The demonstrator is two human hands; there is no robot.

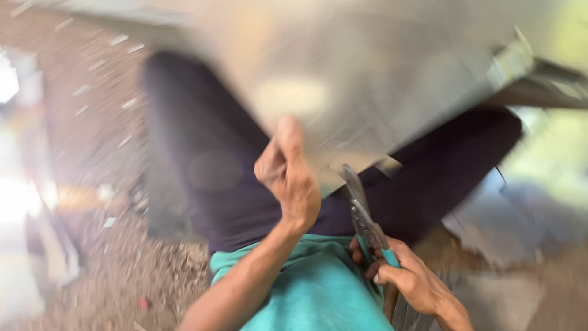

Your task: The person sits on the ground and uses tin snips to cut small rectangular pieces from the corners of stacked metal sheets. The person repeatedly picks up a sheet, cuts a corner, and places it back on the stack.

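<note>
Two hands at work, both the wearer's own, head view, frame heavily motion-blurred. Left hand [288,178] is clenched on the near edge of a large grey metal sheet [380,79], thumb up over the top face, fingers hidden under it. My read: it props the sheet up and steady so the edge meets the blades. Sheet fills the upper middle and right of the frame, tilted, held above the lap, near edge just in front of the torso.

Right hand [410,279] is wrapped around the teal-handled tin snips [365,217], fist closed on the grips. Blades point up and away, tips touching the sheet's lower edge just right of the left hand. A small notch or bent tab [389,164] shows at that edge beside the blades; too blurred to say whether the blades are biting or only resting there.

Person appears seated low: dark trousers [208,165] spread under the sheet, teal shirt [312,288] at bottom centre. Ground [122,270] is gritty and littered with pale scraps. More grey sheet pieces [508,214] lie at right, near the right knee. Bright glare at far left, nothing readable.
</note>
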